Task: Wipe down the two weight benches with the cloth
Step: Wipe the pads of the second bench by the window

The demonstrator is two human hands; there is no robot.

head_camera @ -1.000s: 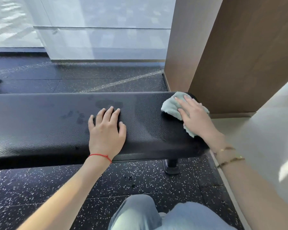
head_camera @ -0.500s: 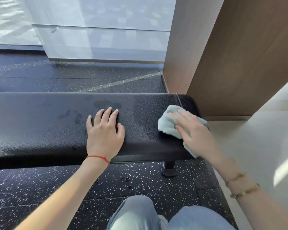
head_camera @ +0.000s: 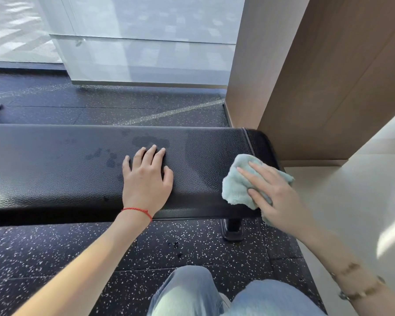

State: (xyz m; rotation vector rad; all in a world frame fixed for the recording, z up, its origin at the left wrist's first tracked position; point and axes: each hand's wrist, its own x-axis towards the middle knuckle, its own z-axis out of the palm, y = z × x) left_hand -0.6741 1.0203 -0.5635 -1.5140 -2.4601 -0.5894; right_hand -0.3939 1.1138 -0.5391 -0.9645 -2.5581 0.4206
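Early in the task: the black textured padded weight bench (head_camera: pixel 78 169) shows damp blotches mid-pad, its right end is under the cloth, and no second bench is visible, so most looks left. The pale teal fluffy cloth (head_camera: pixel 240 183) lies at the bench's right front edge, pressed under the flat-fingered right hand (head_camera: pixel 276 197). The left hand (head_camera: pixel 146 179) rests flat on the pad, well apart, holding nothing.

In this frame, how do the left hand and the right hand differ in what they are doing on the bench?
The left hand lies bare on the bench pad near its middle; the right hand presses a pale green cloth at the bench's end. The left wrist wears a red string, the right wrist metal bracelets. Both hands lie flat, fingers straight.
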